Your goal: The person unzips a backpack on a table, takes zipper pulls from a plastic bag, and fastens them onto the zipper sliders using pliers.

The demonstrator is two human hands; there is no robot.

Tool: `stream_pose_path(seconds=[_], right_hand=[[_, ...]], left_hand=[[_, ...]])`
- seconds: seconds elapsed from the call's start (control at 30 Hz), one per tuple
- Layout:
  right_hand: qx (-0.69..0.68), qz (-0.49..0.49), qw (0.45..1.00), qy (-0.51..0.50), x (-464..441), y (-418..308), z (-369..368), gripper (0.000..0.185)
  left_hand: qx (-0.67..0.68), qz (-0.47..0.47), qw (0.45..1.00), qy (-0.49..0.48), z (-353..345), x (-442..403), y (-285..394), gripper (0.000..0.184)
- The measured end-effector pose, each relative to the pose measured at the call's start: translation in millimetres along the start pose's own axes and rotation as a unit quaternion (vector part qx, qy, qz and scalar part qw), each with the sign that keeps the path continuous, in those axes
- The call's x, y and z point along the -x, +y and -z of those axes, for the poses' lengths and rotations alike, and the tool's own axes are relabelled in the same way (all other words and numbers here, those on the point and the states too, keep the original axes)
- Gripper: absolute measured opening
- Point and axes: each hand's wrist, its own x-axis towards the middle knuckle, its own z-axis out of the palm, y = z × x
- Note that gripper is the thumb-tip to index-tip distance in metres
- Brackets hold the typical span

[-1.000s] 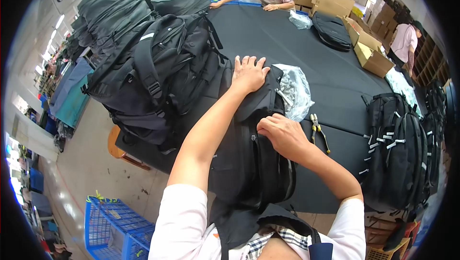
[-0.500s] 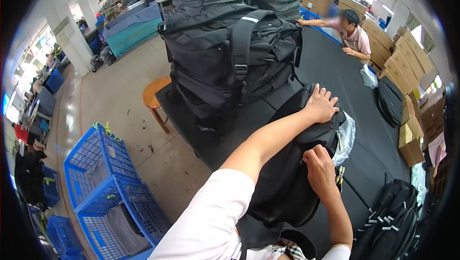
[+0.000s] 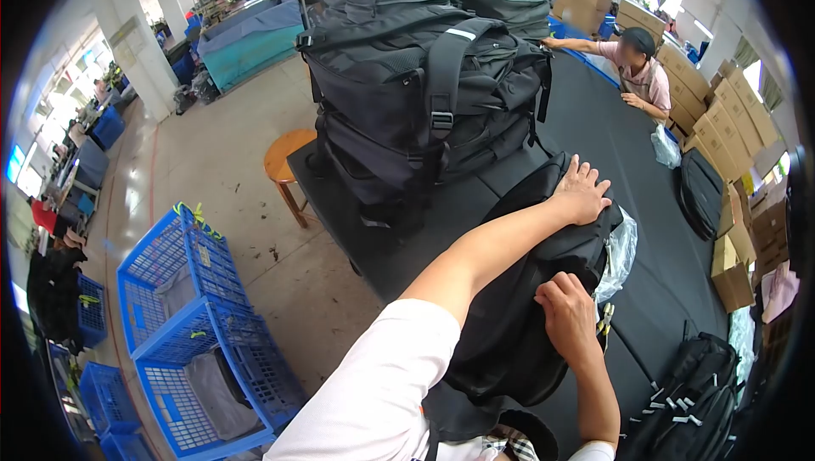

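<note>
A black backpack [image 3: 509,325] lies on the black-covered table in front of me. My left hand [image 3: 584,195] rests on its far end, fingers spread over the fabric. Lower down, at the bag's right side, my right hand [image 3: 567,312] is closed with the fingertips pinched together; whatever is between them is too small to make out. Clear plastic wrapping [image 3: 621,249] sticks out beside the bag's far right side. Just right of my right hand lies a small tool with yellow handles [image 3: 606,318], partly hidden.
Several black backpacks [image 3: 424,113] are piled at the table's far left. Another backpack with white tags [image 3: 692,393] lies at right. Blue crates [image 3: 208,291] and a wooden stool [image 3: 284,155] stand on the floor. A co-worker [image 3: 645,70] leans at the far end near cardboard boxes [image 3: 722,134].
The view has turned slightly left, so the surroundings sit farther right. My left hand stays spread on the backpack, and my right hand stays pinched at its side with little movement.
</note>
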Motion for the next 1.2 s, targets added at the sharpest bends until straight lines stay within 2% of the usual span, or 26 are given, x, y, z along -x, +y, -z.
stream_pose_path(seconds=[0.2,0.27,0.3,0.33,0.37,0.4,0.47,0.53,0.6,0.67,0.8,0.87,0.9,1.07,1.2], right_hand=[[0.048,0.009,0.999,0.001,7.2,-7.4,2.1,0.009],[0.061,0.019,0.998,0.0,10.2,-17.5,11.2,0.018],[0.046,-0.004,0.999,-0.017,17.3,-20.7,13.8,0.033],[0.046,-0.005,0.999,-0.016,23.3,-24.1,15.1,0.033],[0.032,-0.001,0.999,0.007,29.6,-27.0,16.1,0.04],[0.017,0.004,0.999,0.032,37.4,-28.2,16.4,0.046],[-0.007,-0.029,0.999,0.034,58.9,-30.0,9.3,0.056],[-0.03,-0.053,0.997,0.044,71.5,-32.9,5.5,0.055],[-0.048,-0.069,0.995,0.062,76.4,-32.7,0.0,0.054],[-0.068,-0.081,0.992,0.071,81.7,-32.3,-5.0,0.052],[-0.116,-0.071,0.983,0.121,79.7,-34.4,-12.2,0.048],[-0.141,-0.078,0.974,0.16,78.6,-36.1,-14.3,0.047],[-0.146,-0.079,0.971,0.171,78.9,-36.1,-16.1,0.046],[-0.187,-0.06,0.958,0.209,78.6,-38.0,-22.3,0.045],[-0.26,-0.062,0.935,0.233,93.3,-38.1,-31.2,0.046]], left_hand=[[-0.01,0.003,1.0,-0.002,-1.5,-0.9,0.0,0.048],[-0.012,0.0,1.0,0.002,1.5,-0.9,-1.5,0.047],[0.056,-0.045,0.996,0.056,2.1,-0.3,-8.5,0.043],[0.124,-0.089,0.982,0.108,3.5,0.2,-16.4,0.04],[0.215,-0.133,0.943,0.215,4.5,-2.7,-25.1,0.033],[0.226,-0.124,0.921,0.291,15.9,1.2,-25.7,0.029],[0.321,-0.03,0.896,0.305,40.1,24.4,-22.6,0.028],[0.463,0.047,0.858,0.218,77.6,73.3,-3.9,0.029],[0.583,0.028,0.787,0.2,94.3,127.4,16.6,0.029],[0.604,0.055,0.779,0.158,105.9,182.7,36.1,0.026],[0.466,0.11,0.875,0.076,111.0,265.1,82.9,0.031],[0.457,0.166,0.868,0.098,106.6,289.6,105.1,0.032],[0.407,0.153,0.895,0.096,107.5,298.1,110.9,0.033],[0.388,0.205,0.897,0.048,97.5,310.8,127.9,0.041],[0.434,0.261,0.856,0.099,81.1,305.0,131.4,0.041]])
